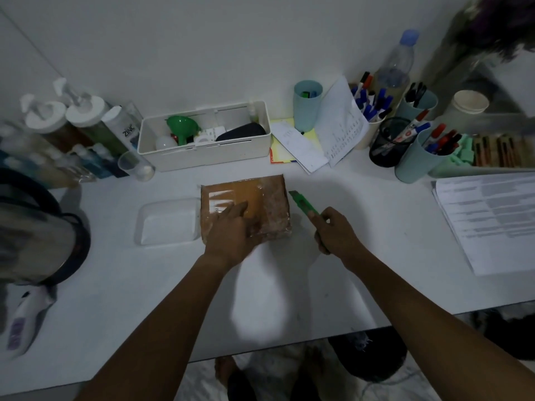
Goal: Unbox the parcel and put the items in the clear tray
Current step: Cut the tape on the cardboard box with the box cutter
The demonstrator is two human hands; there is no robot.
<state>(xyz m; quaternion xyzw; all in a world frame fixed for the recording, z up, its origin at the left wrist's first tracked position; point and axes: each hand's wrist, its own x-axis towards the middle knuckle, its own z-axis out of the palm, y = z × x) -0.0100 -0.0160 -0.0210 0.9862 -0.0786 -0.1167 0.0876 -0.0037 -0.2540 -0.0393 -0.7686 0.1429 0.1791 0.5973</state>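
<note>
My left hand lies flat on the brown parcel, fingers spread over its near left part, pressing it to the white table. The parcel is wrapped in shiny tape and lies flat, still sealed. My right hand grips a green cutter just right of the parcel, its tip pointing up and away toward the parcel's far right corner, not touching it as far as I can tell. The clear tray sits just left of the parcel, its edge touching or nearly so. Behind them stands a white bin holding a green funnel. Cups of markers crowd the far right, papers beside them.
</note>
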